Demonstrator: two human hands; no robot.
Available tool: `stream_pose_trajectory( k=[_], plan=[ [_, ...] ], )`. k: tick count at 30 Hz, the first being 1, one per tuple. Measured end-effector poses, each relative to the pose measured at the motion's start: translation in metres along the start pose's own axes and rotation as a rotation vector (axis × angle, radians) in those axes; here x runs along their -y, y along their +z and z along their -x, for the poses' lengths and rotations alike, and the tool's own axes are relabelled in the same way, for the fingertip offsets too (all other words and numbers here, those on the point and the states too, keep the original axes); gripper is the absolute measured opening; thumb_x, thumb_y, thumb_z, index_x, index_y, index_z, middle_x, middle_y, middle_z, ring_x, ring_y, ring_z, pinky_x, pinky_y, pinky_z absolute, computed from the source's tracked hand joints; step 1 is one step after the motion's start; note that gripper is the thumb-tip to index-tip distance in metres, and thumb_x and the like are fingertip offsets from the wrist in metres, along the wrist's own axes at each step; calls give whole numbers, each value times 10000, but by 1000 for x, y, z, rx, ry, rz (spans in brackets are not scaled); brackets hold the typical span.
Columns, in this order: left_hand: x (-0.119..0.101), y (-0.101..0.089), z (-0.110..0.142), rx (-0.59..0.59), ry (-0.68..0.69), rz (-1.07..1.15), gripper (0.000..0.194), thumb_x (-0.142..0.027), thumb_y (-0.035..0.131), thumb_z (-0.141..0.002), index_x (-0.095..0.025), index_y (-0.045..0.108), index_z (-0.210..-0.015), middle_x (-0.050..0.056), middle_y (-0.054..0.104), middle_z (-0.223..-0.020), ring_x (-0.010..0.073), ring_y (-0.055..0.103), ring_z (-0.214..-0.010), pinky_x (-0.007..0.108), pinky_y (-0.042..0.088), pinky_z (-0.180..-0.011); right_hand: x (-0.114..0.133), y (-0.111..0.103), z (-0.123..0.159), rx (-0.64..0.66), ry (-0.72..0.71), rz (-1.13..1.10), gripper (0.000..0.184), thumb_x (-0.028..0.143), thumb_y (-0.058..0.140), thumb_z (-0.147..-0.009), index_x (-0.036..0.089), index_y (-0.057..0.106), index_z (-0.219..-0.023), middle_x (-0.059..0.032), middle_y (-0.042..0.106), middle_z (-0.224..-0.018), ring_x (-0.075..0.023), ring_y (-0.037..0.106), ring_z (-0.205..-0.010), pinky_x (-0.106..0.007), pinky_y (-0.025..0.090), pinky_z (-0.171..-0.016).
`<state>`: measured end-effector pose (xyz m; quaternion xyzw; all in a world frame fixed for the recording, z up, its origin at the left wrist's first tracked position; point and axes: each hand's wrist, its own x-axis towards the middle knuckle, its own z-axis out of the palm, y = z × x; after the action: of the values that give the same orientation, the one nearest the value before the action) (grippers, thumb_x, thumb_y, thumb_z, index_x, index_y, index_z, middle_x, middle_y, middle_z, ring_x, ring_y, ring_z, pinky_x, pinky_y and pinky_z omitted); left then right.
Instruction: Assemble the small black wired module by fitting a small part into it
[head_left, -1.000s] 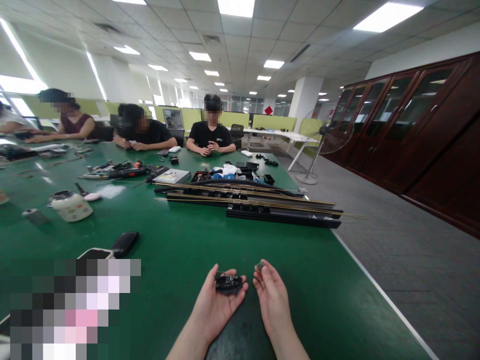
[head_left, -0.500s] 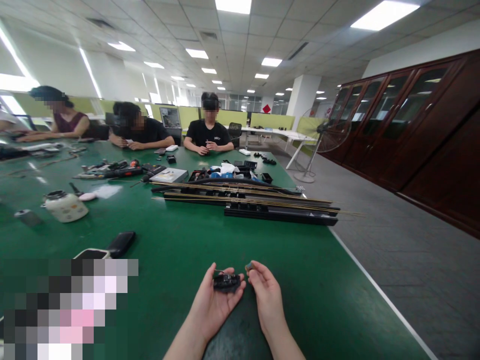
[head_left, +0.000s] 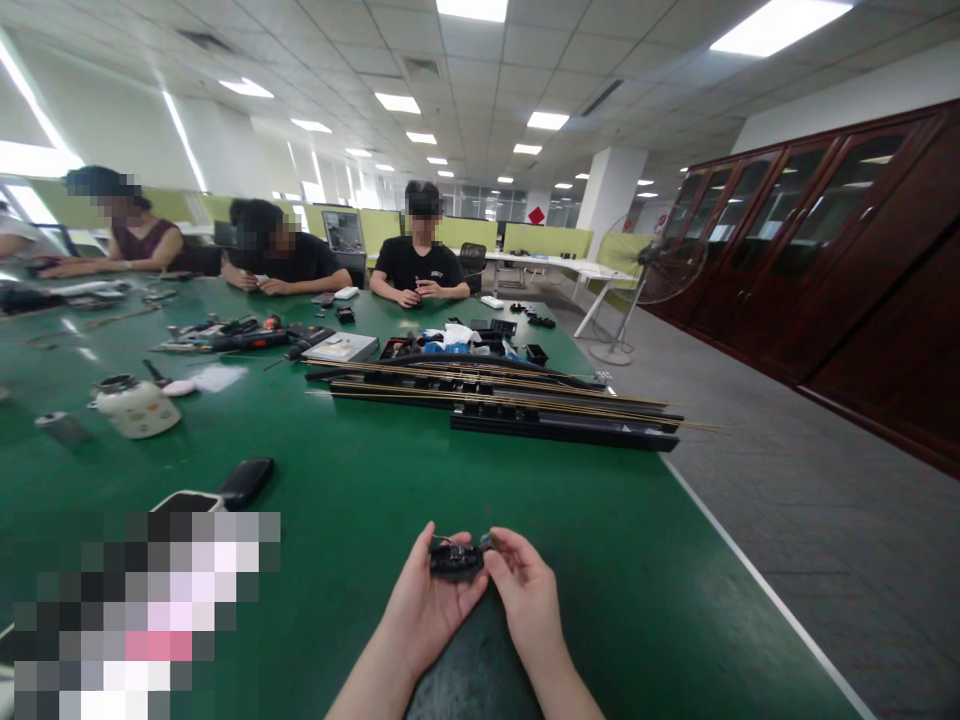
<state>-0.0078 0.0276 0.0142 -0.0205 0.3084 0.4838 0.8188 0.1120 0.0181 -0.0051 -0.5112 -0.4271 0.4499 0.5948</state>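
My left hand (head_left: 431,595) is palm up, its fingers curled around a small black plastic device (head_left: 456,562) with uneven parts on its upper side. A thin wire (head_left: 442,538) shows by the thumb. Close against the device's right end, my right hand (head_left: 525,580) pinches a tiny bluish-green piece (head_left: 487,541) between thumb and fingertips. That piece is too small to name, and the fingertips partly cover it. Both hands are over the near part of the green table (head_left: 337,570).
Long black rails (head_left: 562,428) with thin brass-coloured rods lie across the table ahead. Left of my hands are a black oblong object (head_left: 248,482), a white jar (head_left: 137,406) and a metal cylinder (head_left: 61,428). Several people sit beyond; a standing fan (head_left: 643,260) is right.
My right hand has moved left, bringing the bluish-green piece up to the right end of the black device. My left hand still holds the device in nearly the same place.
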Motion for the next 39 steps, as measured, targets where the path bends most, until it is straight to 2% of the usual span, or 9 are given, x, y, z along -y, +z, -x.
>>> stream_pose_trajectory(
  k=[3, 6, 10, 14, 17, 24, 32, 39],
  plan=[
    [0, 1, 0, 9, -1, 6, 241, -344, 496, -766, -111, 559, -758, 90, 643, -748, 176, 623, -712, 312, 503, -670, 7, 1, 4, 58, -148, 177, 174, 246, 630, -672, 207, 660, -839, -54, 655, -861, -198, 584, -834, -343, 456, -797],
    [0, 1, 0, 45, -16, 3, 245, -348, 491, -768, -114, 562, -753, 82, 640, -731, 178, 623, -690, 301, 502, -637, 13, 2, 7, 120, -292, 249, 154, 196, 611, -687, 236, 656, -828, -45, 643, -890, -204, 550, -902, -356, 429, -841],
    [0, -1, 0, 76, -13, 33, 228, -337, 497, -767, -119, 559, -752, 66, 635, -718, 161, 615, -671, 275, 494, -610, 15, 4, 8, 185, -369, 336, 195, 169, 597, -706, 259, 642, -873, -38, 636, -954, -202, 523, -953, -371, 399, -870],
    [1, -2, -1, 52, 4, 89, 199, -310, 492, -775, -127, 546, -720, 30, 623, -672, 116, 590, -595, 265, 492, -627, 15, 6, 9, 265, -352, 500, 235, 149, 628, -669, 280, 654, -863, -30, 626, -1006, -222, 500, -990, -401, 371, -879],
    [1, -1, -1, 29, 23, 118, 190, -294, 492, -778, -125, 542, -704, 28, 622, -665, 115, 591, -603, 272, 492, -656, 15, 7, 10, 261, -332, 589, 264, 137, 649, -640, 286, 660, -858, -29, 623, -1028, -242, 484, -1013, -425, 348, -890],
    [0, 1, -1, 29, 16, 97, 199, -288, 487, -781, -110, 567, -742, 29, 616, -650, 108, 586, -583, 236, 485, -588, 13, 5, 13, 253, -401, 600, 259, 175, 606, -695, 303, 642, -917, -13, 622, -1052, -239, 475, -1035, -416, 342, -904],
    [1, 1, -1, 53, 26, 77, 222, -298, 456, -801, -119, 566, -728, 33, 614, -662, 112, 586, -588, 249, 487, -584, 10, 6, 12, 231, -380, 617, 258, 168, 610, -681, 307, 656, -894, -12, 633, -1041, -255, 484, -1026, -432, 332, -901],
    [4, 0, 0, 64, 37, 80, 228, -316, 465, -799, -117, 543, -718, 42, 612, -690, 107, 590, -622, 239, 487, -627, 12, 7, 13, 239, -353, 648, 289, 121, 617, -656, 311, 647, -872, 8, 626, -1053, -232, 483, -1032, -407, 332, -905]
  ],
)
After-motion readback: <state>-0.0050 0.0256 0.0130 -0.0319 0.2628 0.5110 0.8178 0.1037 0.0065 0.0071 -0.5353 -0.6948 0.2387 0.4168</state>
